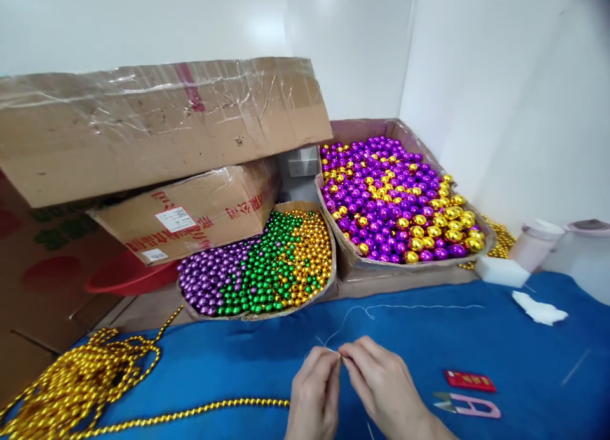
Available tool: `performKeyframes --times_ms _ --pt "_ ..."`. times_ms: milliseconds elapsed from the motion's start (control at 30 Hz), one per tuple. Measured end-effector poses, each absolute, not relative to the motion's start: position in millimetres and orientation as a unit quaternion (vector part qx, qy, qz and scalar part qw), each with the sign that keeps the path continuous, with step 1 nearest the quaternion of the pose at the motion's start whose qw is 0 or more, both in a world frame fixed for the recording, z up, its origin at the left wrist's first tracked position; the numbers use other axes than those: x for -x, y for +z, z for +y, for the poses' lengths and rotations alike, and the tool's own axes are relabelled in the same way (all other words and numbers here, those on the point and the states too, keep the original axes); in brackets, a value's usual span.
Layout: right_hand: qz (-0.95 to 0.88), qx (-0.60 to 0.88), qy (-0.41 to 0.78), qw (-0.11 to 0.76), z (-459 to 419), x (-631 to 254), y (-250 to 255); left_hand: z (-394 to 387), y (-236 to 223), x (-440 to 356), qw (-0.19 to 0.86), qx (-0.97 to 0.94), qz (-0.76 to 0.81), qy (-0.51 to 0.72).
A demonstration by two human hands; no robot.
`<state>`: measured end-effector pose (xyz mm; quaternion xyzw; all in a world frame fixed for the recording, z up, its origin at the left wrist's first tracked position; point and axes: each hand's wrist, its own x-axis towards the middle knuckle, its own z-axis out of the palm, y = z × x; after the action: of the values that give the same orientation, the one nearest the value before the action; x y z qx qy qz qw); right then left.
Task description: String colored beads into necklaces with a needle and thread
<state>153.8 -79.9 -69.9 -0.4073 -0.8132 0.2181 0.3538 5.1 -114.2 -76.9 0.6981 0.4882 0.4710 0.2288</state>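
My left hand (314, 392) and my right hand (381, 383) meet fingertip to fingertip low in the middle, over a blue cloth (229, 364). Both pinch a thin white thread (381, 308) that runs up and off to the right across the cloth. A string of small gold beads (200, 411) reaches toward my left hand from a gold bead pile (76, 383) at the lower left. Whether a needle is held I cannot tell.
A cardboard tray (328, 281) holds purple, green and gold beads; a bigger box (410, 272) holds larger purple and gold beads. Stacked cartons (143, 122) and a red basin (124, 278) stand left. Pink thread snips (469, 405), a red packet (469, 381), white cups (538, 243) lie right.
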Motion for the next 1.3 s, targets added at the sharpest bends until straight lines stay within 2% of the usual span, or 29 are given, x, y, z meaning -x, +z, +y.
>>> performKeyframes --times_ms 100,267,333,533,800,933,1033,1100,1200,1300 --pt "-0.777 0.433 0.266 0.372 -80 -151 -73 -112 -86 -8 0.177 -0.695 0.503 0.482" --pt "-0.658 0.429 0.450 0.426 -76 -148 -69 -107 -80 -13 0.382 -0.549 0.556 0.493" --pt "-0.586 0.415 0.531 0.450 -75 -147 -65 -105 -78 -12 0.416 -0.524 0.561 0.488" --pt "-0.414 0.365 0.665 0.503 -73 -149 -49 -104 -87 -6 0.411 -0.527 0.563 0.485" --pt "-0.314 0.302 0.723 0.535 -74 -147 -35 -107 -87 -7 0.397 -0.563 0.562 0.458" --pt "-0.330 0.261 0.682 0.597 -80 -144 -37 -109 -75 -2 0.365 -0.600 0.560 0.440" --pt "-0.478 0.246 0.595 0.597 -82 -148 -35 -109 -70 9 0.338 -0.631 0.554 0.425" --pt "-0.635 0.266 0.488 0.536 -81 -152 -34 -109 -73 17 0.353 -0.643 0.541 0.411" --pt "-0.842 0.264 0.261 0.392 -74 -155 -33 -110 -84 27 0.398 -0.643 0.517 0.402" --pt "-0.933 0.251 0.052 0.251 -65 -156 -39 -113 -91 33 0.383 -0.648 0.518 0.406"
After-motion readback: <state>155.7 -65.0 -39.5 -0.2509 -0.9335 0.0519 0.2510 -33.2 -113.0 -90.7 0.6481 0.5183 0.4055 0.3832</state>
